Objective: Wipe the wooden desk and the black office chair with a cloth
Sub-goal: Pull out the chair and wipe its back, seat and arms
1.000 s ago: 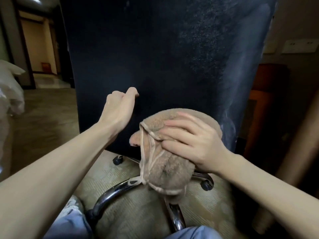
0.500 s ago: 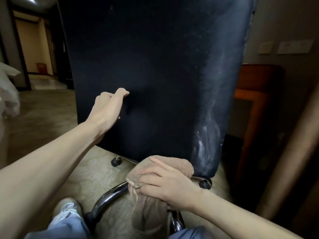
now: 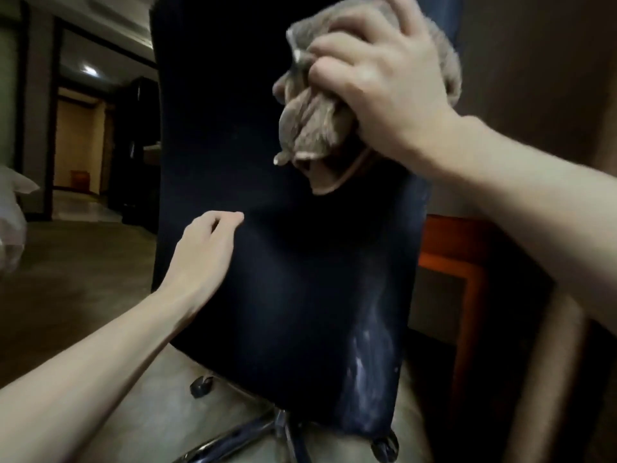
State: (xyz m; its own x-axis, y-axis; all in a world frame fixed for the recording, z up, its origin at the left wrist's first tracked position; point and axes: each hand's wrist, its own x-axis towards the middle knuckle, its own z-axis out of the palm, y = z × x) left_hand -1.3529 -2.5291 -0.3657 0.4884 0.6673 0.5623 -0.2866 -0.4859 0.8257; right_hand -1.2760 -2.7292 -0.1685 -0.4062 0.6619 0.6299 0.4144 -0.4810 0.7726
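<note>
Castors [image 3: 200, 386] are threatening to roll the black fabric office chair [image 3: 300, 279] away as the right hand [image 3: 380, 88] is pressing its tightly gripped beige terry cloth [image 3: 314, 135] upper right, the empty, loosely curled left hand [image 3: 203, 248] bracing centre-left.

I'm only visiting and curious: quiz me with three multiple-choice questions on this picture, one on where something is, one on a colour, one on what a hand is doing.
1. Where on the chair back is the cloth?
A. bottom edge
B. upper right
C. middle left

2. What colour is the cloth?
A. white
B. bright blue
C. beige-brown

3. What is the right hand doing?
A. gripping the bunched cloth
B. hanging empty
C. waving open

Answers: 1 B, the cloth sits high up near the right edge. 2 C, its fluffy surface looks beige-brown. 3 A, the fingers curl round the bunched cloth.
</note>
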